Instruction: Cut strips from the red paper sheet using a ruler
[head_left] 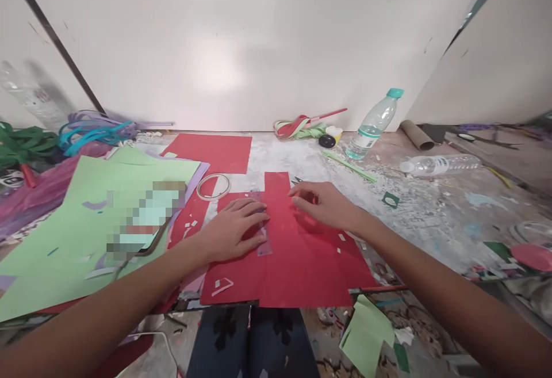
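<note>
Left hand (237,228) was spread flat, purple see-through strip (264,245) was partly covered beneath, right hand (317,202) was loosely curled, its hold could not be told, metal tips (297,180) were seen beside it, matt red paper (293,268) was laid overlapping at the near edge of the counter (435,222)

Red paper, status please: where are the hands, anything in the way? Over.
Left hand spread across translucent purple strip and red paper. Right hand above it, loosely curled, nothing visibly held. Small pale scraps lying on the red paper.

The phone (152,217) lies left of the cut-out paper (304,274).
</note>
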`<action>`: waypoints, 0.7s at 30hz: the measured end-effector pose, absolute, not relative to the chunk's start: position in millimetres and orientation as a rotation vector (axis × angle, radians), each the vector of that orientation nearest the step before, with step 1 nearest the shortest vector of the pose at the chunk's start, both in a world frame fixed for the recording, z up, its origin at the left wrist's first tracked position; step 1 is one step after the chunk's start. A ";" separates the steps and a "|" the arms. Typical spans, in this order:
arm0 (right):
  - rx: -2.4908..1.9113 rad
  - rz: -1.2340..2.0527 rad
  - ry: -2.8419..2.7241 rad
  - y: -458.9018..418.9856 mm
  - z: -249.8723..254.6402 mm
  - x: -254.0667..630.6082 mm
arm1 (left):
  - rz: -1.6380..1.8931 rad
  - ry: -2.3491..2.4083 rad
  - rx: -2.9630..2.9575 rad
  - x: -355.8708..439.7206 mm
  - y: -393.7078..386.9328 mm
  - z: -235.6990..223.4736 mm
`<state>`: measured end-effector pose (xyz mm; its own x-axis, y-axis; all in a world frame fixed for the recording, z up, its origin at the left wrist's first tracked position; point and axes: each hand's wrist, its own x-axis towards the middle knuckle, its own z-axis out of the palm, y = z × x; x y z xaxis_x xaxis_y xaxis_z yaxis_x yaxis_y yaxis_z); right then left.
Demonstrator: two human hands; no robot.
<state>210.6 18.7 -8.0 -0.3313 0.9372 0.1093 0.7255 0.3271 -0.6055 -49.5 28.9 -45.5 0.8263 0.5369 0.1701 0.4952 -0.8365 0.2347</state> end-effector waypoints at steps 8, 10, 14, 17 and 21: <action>-1.414 0.485 -2.421 49.5 -12.5 208.9 | 0.297 0.757 2.810 -50.5 23.8 -41.3; -1.391 0.477 -2.483 49.2 -11.8 204.8 | 0.287 0.755 2.828 -49.8 22.8 -41.2; -1.399 0.526 -2.541 41.5 -12.5 198.6 | 0.282 0.710 2.895 -46.2 20.8 -39.8; -1.481 0.555 -2.535 35.5 -16.3 195.3 | 0.299 0.669 2.957 -44.3 19.2 -39.3; -1.573 0.595 -2.488 33.5 -21.3 193.0 | 0.302 0.521 2.994 -44.7 19.1 -42.5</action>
<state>193.0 33.5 -21.3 -0.4443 0.8911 -0.0926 0.8366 0.3757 -0.3987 -44.7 19.1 -42.5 0.9223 0.3425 0.1788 0.3252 -0.9381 0.1196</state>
